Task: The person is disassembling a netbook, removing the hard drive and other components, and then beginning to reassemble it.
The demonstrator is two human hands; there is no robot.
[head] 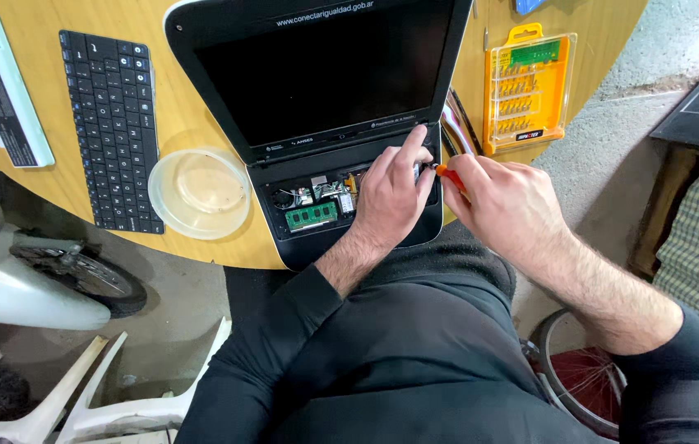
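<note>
A small black laptop [317, 74] lies open on the round wooden table [193, 123], its keyboard removed and its insides bare, with a green memory board [311, 215] showing. My left hand [391, 193] rests flat on the open base, index finger pointing toward the hinge. My right hand [502, 201] grips an orange-handled screwdriver [451, 174], its tip at the laptop's right side next to my left fingers.
A detached black keyboard [111, 127] lies left of the laptop, with a clear round plastic dish [200, 193] beside it. A yellow screwdriver bit case [528, 86] sits at the right. A wheel [78, 275], white plastic chair parts [86, 395] and concrete floor lie below.
</note>
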